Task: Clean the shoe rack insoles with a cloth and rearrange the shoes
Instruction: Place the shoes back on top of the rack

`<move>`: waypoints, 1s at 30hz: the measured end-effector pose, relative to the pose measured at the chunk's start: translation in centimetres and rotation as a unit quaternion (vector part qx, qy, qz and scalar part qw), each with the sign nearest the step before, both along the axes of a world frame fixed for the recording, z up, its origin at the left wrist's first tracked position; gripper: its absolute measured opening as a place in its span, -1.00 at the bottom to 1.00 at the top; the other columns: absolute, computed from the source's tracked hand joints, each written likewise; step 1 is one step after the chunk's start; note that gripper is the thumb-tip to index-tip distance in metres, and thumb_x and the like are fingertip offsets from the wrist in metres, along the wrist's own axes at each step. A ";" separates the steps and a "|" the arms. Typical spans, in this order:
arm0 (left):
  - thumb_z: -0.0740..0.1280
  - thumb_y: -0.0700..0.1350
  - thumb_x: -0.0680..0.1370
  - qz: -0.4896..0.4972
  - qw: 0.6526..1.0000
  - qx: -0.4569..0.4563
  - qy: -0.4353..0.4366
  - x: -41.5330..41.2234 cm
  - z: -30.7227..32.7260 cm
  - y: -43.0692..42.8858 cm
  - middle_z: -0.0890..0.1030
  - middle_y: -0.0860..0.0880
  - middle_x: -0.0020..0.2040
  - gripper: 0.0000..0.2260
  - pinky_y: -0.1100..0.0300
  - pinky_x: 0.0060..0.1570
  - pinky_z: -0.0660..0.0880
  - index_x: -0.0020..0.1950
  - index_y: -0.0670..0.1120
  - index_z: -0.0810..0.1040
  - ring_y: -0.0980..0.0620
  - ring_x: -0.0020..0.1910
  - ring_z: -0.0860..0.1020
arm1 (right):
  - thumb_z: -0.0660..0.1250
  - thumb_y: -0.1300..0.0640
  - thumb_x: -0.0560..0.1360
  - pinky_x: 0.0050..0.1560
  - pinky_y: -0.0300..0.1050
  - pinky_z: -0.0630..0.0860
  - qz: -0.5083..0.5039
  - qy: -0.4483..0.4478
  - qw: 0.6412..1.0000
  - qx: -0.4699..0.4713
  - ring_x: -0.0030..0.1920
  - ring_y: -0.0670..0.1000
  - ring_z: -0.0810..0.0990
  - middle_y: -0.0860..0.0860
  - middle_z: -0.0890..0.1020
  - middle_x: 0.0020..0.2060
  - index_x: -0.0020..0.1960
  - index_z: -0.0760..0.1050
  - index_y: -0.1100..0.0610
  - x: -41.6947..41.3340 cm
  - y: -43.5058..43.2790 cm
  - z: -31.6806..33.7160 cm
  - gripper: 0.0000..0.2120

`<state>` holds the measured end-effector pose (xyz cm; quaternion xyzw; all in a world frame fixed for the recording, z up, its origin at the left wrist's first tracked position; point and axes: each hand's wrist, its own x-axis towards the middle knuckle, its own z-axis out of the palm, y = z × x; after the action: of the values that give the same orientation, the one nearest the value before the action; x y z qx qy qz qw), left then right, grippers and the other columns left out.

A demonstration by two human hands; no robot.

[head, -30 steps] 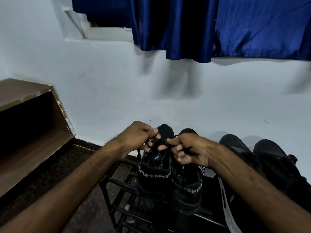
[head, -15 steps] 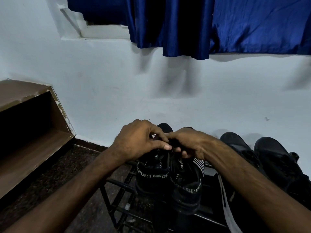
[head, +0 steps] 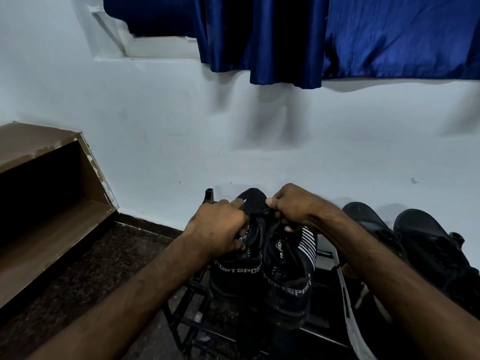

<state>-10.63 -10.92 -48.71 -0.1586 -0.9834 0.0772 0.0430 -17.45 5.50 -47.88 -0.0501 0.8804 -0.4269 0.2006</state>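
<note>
Two black sport shoes stand side by side on the top of a black metal shoe rack [head: 191,322], toes toward the wall. My left hand [head: 220,228] grips the tongue and laces of the left sport shoe [head: 237,278]. My right hand [head: 298,207] pinches the black laces over the right sport shoe [head: 288,287], which has white stripes on its side. The laces themselves are mostly hidden under my fingers. No cloth is in view.
Another pair of black shoes [head: 415,245] sits on the rack to the right. A brown wooden shelf unit [head: 49,203] stands at the left on the dark speckled floor [head: 85,276]. A pale wall lies right behind the rack, with a blue curtain [head: 311,35] above.
Both hands moved back and slightly apart from where they met over the shoes. The left hand dropped lower onto the left shoe; the right hand still holds the laces.
</note>
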 end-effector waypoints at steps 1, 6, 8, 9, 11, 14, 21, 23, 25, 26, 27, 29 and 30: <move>0.36 0.11 0.52 0.004 0.999 0.044 0.012 0.1 -0.1 -0.3 0.48 0.07 0.11 -0.83 0.14 -0.15 0.37 0.02 0.06 0.53 -0.02 0.09 0.54 | 0.23 0.15 0.62 -0.48 -0.18 0.43 -0.004 0.012 1.000 0.004 -0.47 0.00 0.41 0.08 0.48 -0.40 -0.06 0.55 0.31 0.1 0.1 0.5 -0.76; 0.44 0.06 0.48 0.116 0.946 0.301 0.015 -0.3 -0.5 -2.3 0.60 0.11 -0.24 -0.84 0.21 -0.22 0.39 -0.25 0.08 0.55 0.09 -0.25 0.54 | 0.22 0.24 0.58 -0.34 -0.12 0.51 0.052 0.100 0.993 0.035 -0.44 0.05 0.51 0.08 0.63 -0.35 -0.04 0.59 0.33 2.2 -0.5 3.6 -0.79; 0.45 0.04 0.47 0.131 0.933 0.335 0.017 -0.6 -0.7 -2.5 0.58 0.13 -0.29 -0.85 0.26 -0.30 0.34 -0.28 0.09 0.56 0.14 -0.32 0.51 | 0.22 0.30 0.58 -0.28 -0.09 0.61 0.097 0.050 0.994 -0.017 -0.43 0.02 0.55 0.09 0.61 -0.38 -0.10 0.57 0.30 3.8 -2.0 3.6 -0.82; 0.45 0.00 0.47 0.130 0.929 0.345 0.015 -0.6 -0.7 -2.5 0.56 0.15 -0.32 -0.86 0.29 -0.34 0.32 -0.28 0.09 0.56 0.17 -0.36 0.50 | 0.20 0.34 0.58 -0.28 -0.12 0.62 0.113 0.010 0.993 -0.046 -0.42 0.01 0.55 0.11 0.60 -0.37 -0.13 0.55 0.28 4.5 -2.8 3.2 -0.82; 0.45 -0.04 0.45 0.126 0.926 0.357 0.011 -0.8 -0.6 -2.6 0.56 0.17 -0.33 -0.85 0.31 -0.33 0.34 -0.30 0.08 0.56 0.17 -0.34 0.51 | 0.12 0.40 0.58 -0.30 -0.20 0.58 0.117 -0.063 0.988 -0.072 -0.38 0.00 0.56 0.17 0.59 -0.31 -0.16 0.53 0.25 5.3 -3.6 1.8 -0.74; 0.49 -0.05 0.45 0.134 0.915 0.381 -0.004 -1.2 -0.6 -3.0 0.61 0.16 -0.29 -0.84 0.27 -0.25 0.43 -0.31 0.05 0.59 0.17 -0.27 0.57 | 0.08 0.48 0.49 0.00 -0.08 0.56 0.096 -0.124 0.983 -0.096 -0.20 0.11 0.63 0.24 0.64 -0.17 -0.05 0.61 0.37 5.0 -3.5 0.0 -0.69; 0.49 -0.07 0.44 0.116 0.915 0.385 -0.015 -1.3 -0.6 -2.9 0.61 0.16 -0.29 -0.88 0.30 -0.28 0.37 -0.29 0.04 0.62 0.27 -0.33 0.51 | 0.16 0.26 0.61 -0.10 -0.11 0.36 0.268 0.157 0.904 0.294 0.14 0.16 0.56 0.18 0.55 0.18 0.36 0.39 0.28 6.2 -5.6 0.4 -0.67; 0.47 -0.10 0.44 0.116 0.916 0.384 -0.017 -1.2 -0.5 -2.9 0.59 0.17 -0.30 -0.91 0.33 -0.33 0.31 -0.26 0.03 0.63 0.27 -0.41 0.46 | 0.18 0.28 0.61 -0.09 -0.11 0.35 0.289 0.204 0.872 0.338 0.20 0.17 0.55 0.17 0.53 0.21 0.36 0.41 0.27 6.3 -5.7 1.1 -0.67; 0.44 -0.15 0.43 0.120 0.915 0.385 -0.022 -1.0 -0.2 -3.1 0.57 0.19 -0.35 -0.92 0.33 -0.36 0.30 -0.25 0.02 0.64 0.25 -0.43 0.45 | 0.25 0.25 0.59 -0.03 -0.08 0.41 0.327 0.213 0.861 0.326 0.21 0.16 0.55 0.13 0.52 0.22 0.34 0.48 0.17 6.2 -5.7 2.0 -0.67; 0.43 -0.18 0.41 0.121 0.915 0.385 -0.025 -0.9 -0.1 -3.1 0.55 0.21 -0.40 -0.90 0.35 -0.39 0.30 -0.24 0.02 0.64 0.24 -0.46 0.45 | 0.30 0.24 0.56 0.04 -0.09 0.44 0.349 0.215 0.858 0.311 0.21 0.13 0.55 0.10 0.53 0.23 0.32 0.53 0.07 6.0 -5.5 2.8 -0.66; 0.41 -0.20 0.40 0.121 0.914 0.385 -0.029 -0.9 -0.1 -3.3 0.53 0.22 -0.44 -0.88 0.37 -0.42 0.29 -0.26 0.02 0.63 0.25 -0.48 0.46 | 0.36 0.23 0.52 0.10 -0.12 0.46 0.365 0.221 0.854 0.298 0.19 0.09 0.56 0.06 0.57 0.21 0.28 0.58 -0.01 5.6 -5.2 3.7 -0.64; 0.44 -0.17 0.41 0.122 0.912 0.390 -0.032 -1.0 -0.1 -3.4 0.56 0.24 -0.44 -0.88 0.36 -0.41 0.36 -0.29 0.03 0.61 0.27 -0.47 0.50 | 0.44 0.23 0.44 0.12 -0.15 0.52 0.359 0.239 0.859 0.277 0.03 -0.03 0.62 -0.02 0.66 0.05 0.15 0.65 -0.10 4.6 -4.0 5.4 -0.65; 0.47 -0.12 0.42 0.123 0.910 0.394 -0.028 -1.1 -0.3 -3.4 0.59 0.21 -0.39 -0.89 0.32 -0.35 0.43 -0.29 0.03 0.62 0.26 -0.42 0.54 | 0.47 0.22 0.42 0.09 -0.13 0.55 0.344 0.242 0.865 0.273 -0.09 -0.08 0.62 -0.05 0.68 -0.05 0.10 0.67 -0.10 4.1 -3.3 6.1 -0.67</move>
<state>-11.73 -14.32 -48.97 -0.0082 -0.9463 -0.3167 0.0649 -13.35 2.18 -41.80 -0.3952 0.9094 -0.0480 0.1207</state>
